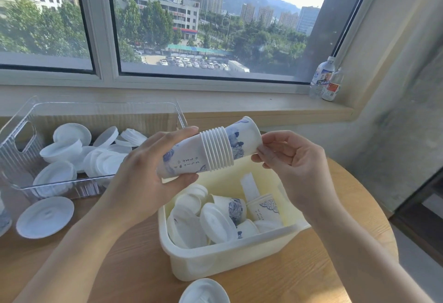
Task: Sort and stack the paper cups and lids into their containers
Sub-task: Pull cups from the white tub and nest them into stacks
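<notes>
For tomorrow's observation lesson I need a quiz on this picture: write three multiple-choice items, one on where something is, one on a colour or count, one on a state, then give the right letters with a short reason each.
1. Where do the two plastic bottles stand?
A. on the window sill
B. inside the clear bin
C. on the floor

2. What colour is the print on the stack of paper cups?
A. red
B. blue
C. green

3. How is that stack held?
A. upright on the table
B. sideways in the air between both hands
C. lying inside the cream tub

Answers:
1 A, they stand at the sill's right end, by the wall.
2 B, blue figures show on the white cups.
3 B, the left hand grips the base end and the right hand touches the open end, above the cream tub.
</notes>
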A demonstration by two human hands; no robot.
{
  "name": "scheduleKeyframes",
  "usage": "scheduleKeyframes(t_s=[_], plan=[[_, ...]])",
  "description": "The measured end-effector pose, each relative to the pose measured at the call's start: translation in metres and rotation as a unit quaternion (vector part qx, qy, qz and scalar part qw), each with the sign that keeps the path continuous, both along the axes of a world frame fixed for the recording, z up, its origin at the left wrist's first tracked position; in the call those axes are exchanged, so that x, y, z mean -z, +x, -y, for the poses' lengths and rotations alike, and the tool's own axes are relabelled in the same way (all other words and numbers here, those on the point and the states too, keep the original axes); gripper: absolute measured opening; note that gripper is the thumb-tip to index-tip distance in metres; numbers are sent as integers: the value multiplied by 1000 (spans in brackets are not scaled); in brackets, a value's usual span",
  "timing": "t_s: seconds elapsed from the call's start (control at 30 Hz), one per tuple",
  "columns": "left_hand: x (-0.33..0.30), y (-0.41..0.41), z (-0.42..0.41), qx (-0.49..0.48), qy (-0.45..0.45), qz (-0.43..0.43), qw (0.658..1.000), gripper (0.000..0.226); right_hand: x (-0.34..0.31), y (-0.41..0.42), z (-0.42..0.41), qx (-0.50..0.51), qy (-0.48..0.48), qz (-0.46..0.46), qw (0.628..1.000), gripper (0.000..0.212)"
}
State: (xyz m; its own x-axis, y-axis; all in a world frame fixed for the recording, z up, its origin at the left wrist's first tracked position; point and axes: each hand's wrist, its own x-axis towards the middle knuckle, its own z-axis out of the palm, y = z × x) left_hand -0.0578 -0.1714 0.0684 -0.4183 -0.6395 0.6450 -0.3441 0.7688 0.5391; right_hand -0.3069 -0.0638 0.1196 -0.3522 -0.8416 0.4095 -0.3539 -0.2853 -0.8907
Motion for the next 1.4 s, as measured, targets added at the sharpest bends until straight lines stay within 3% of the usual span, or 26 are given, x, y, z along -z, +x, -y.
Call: scheduleKeyframes(t_s=[0.17, 0.4, 0.57, 0.73, 0.9, 1.0, 1.13, 1.4], plan=[[1, -3, -4, 17, 0, -1, 1000, 79, 5, 13, 1, -54, 10, -5, 998, 10], [1, -8, -9, 35, 3, -12, 999, 77, 4, 22, -2, -80, 14, -92, 992, 12], [-2, -7, -9, 35, -12, -15, 999, 75, -5, 20, 2, -91, 61, -126, 986, 46], [-3, -8, -11, 57, 6, -29, 998, 79, -2, 19, 4, -117, 64, -78, 988, 51], [-4, -9, -13, 42, -1, -22, 999, 78, -3, 13, 5, -125, 89, -112, 982, 37], [-5, -8, -13, 13, -10, -27, 999, 78, 1, -7, 7, -61, 153, -254, 953, 33], [-7, -6, -11, -13, -17, -42, 999, 75, 15, -33, 5, -21, 264, -409, 873, 25], [-4, -11, -14, 12, -3, -26, 1000, 74, 17, -37, 8, -31, 358, -479, 801, 24]])
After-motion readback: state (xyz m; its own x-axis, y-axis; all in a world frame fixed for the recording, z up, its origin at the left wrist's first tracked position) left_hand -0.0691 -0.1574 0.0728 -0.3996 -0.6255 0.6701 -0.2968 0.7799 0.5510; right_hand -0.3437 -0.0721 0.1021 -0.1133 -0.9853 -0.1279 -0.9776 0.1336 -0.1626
